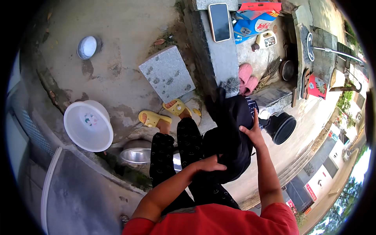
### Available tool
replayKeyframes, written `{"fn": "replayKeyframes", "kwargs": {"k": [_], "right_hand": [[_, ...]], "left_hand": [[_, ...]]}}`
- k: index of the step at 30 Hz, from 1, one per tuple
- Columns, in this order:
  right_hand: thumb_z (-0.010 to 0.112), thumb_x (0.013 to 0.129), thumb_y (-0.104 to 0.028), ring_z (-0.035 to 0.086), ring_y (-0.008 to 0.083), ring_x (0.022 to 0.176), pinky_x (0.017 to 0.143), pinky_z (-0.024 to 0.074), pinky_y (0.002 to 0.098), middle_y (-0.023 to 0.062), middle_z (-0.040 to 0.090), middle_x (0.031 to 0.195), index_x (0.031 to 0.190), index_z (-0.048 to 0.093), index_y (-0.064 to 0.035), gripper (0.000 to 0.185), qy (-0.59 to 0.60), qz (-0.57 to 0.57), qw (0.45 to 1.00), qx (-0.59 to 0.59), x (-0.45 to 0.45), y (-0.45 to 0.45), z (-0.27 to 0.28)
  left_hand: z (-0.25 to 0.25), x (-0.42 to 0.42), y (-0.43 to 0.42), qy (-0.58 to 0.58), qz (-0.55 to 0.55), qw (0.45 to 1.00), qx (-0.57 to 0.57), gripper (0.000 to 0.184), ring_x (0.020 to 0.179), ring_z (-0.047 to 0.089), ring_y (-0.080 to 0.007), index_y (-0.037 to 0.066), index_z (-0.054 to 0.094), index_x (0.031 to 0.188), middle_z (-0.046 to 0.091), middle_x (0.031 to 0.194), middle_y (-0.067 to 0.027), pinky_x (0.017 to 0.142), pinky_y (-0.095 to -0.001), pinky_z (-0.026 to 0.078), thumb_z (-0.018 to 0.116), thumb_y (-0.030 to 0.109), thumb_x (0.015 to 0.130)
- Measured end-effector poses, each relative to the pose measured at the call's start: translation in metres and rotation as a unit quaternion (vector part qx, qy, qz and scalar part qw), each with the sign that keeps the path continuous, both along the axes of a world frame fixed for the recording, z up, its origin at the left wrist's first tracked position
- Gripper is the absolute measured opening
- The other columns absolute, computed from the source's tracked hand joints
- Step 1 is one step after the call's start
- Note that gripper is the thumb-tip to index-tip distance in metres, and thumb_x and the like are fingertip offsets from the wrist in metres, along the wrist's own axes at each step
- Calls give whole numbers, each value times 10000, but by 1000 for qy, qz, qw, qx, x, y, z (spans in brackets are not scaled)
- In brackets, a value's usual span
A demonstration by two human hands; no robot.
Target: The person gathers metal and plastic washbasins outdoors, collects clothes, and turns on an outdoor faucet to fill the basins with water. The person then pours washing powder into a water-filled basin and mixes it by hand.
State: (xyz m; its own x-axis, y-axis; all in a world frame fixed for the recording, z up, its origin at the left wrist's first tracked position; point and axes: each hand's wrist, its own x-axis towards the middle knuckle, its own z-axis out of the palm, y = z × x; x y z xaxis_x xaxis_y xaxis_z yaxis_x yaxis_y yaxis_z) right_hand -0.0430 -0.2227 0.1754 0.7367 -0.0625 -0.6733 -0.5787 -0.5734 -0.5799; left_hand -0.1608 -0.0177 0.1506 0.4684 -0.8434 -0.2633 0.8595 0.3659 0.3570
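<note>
A bundle of black cloth (231,145) lies over my lap and reaches toward the stone ledge. My left hand (213,163) is on its lower left side, with the fingers partly tucked into the fabric. On the right, my right hand (253,132) grips the bundle's edge, its thumb on the black cloth. Striped dark-blue and white fabric (252,107) shows beside the fingers there. A black bucket (282,128) stands just right of that hand. On the ledge, a grey scrubbing pad (230,86) sits near the bundle's top.
A white basin (88,125), a metal basin (136,155) and a small bowl (89,47) are on the left. A stone slab (167,73) lies before my yellow slippers (154,118). A phone (219,22), blue bag (254,25), bottle (266,40) and pink slippers (246,79) are at upper right.
</note>
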Motion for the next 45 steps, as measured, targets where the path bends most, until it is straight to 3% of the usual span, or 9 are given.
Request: {"fn": "replayKeyframes", "kwargs": {"k": [2,5,9,14,18,25,30,34,45], "right_hand": [[678,739,-23,527,202,1044,922,401,304,110,530,1186,1320,351,-24,667,228,-235,928,178,-18,22,-7],[572,785,38,561,97,935,845,425,234,22,617,1034,1169,533,-3,388,285,-147,904,282,-38,67,-32],[546,795,6,567,150,956,849,416,251,80,611,1038,1130,564,-25,337,87,55,974,204,-30,125,-135],[601,786,-144,418,330,1169,972,339,345,227,398,1268,1271,436,-92,516,-91,114,988,-40,7,180,-240],[634,772,-417,108,421,1324,1059,132,501,278,150,1404,1379,261,-131,768,-256,232,922,-174,-18,233,-296],[640,721,-423,190,359,1316,1054,153,491,94,290,1401,1257,474,-267,582,-356,450,814,-86,57,322,-289],[676,698,-331,196,313,1326,1055,176,474,24,301,1402,1241,480,-306,579,-283,611,739,-3,29,278,-286],[722,649,-302,179,306,1334,1064,155,475,20,287,1408,1268,447,-324,677,-175,641,746,-47,-28,202,-281],[629,772,-338,180,322,1329,1055,170,465,48,311,1403,1278,452,-268,540,-353,423,827,-111,72,318,-295]], "left_hand": [[14,-2,25,10,-112,994,5,508,1008,524,-169,-10,461,1222,563,1120,-82,913,-293,385,640,122,765],[16,-17,67,50,17,999,9,506,1036,528,-175,-3,457,1232,574,1114,-88,925,-300,392,627,94,766],[-12,-31,122,294,121,942,107,494,990,565,-210,-20,457,1213,577,1096,-118,882,-309,437,609,103,760],[-112,-7,158,507,370,772,-101,277,818,636,-214,-70,545,1028,629,926,-132,717,-293,527,471,115,836],[-185,-11,169,298,429,847,103,269,874,626,-205,-56,549,1018,607,1017,-152,748,-284,525,426,146,889],[-216,2,218,484,456,745,-45,374,944,601,-308,-67,508,1084,584,1037,-209,823,-384,514,435,223,860],[-213,-40,178,439,407,801,5,504,1009,571,-343,-84,398,1225,525,1159,-237,868,-425,485,457,259,862],[-177,-42,129,361,262,797,408,580,805,614,-251,31,392,1223,586,947,-147,705,-351,519,591,96,682],[-187,43,204,357,514,752,209,281,751,638,-223,-33,551,1042,630,911,-127,677,-343,539,538,75,783]]}}
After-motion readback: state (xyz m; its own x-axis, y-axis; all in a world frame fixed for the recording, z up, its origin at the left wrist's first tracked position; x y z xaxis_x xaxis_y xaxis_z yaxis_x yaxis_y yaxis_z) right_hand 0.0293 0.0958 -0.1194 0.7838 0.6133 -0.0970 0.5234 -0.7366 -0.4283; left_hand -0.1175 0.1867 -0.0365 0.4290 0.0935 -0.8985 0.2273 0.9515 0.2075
